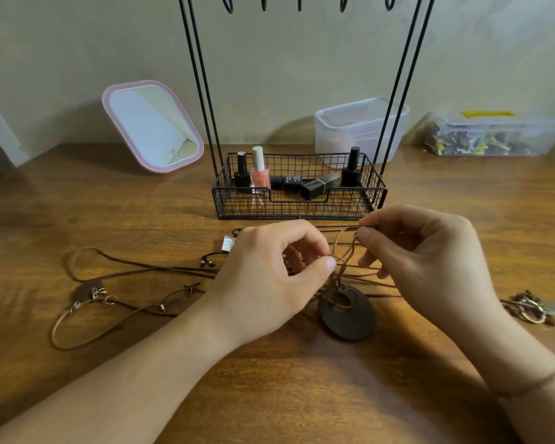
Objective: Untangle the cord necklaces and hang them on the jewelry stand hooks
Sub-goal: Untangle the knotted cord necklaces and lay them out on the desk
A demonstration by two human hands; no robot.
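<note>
- Just in front of the wire basket (298, 200) at the foot of the jewelry stand (202, 91), both hands work a knot of brown cords on the wooden table (302, 379).
- The left hand (269, 277) pinches a tan cord loop (342, 251) between thumb and forefinger.
- The right hand (430, 261) pinches the same cord higher up, nearer the basket, lifting it off the table.
- Below the pinched loop lies a dark oval wooden pendant (346, 312), its cord crossing several others.
- Left of the basket's front, more cord necklaces (125, 283) lie spread and looped, one with a small brown pendant (87, 291).
- Right of the basket's front, a ringed metal pendant (529, 307) rests at the table edge.
- Every hook (228, 4) in view on the stand hangs bare, so nothing appears hung; untangling seems early, with all the hanging left.
</note>
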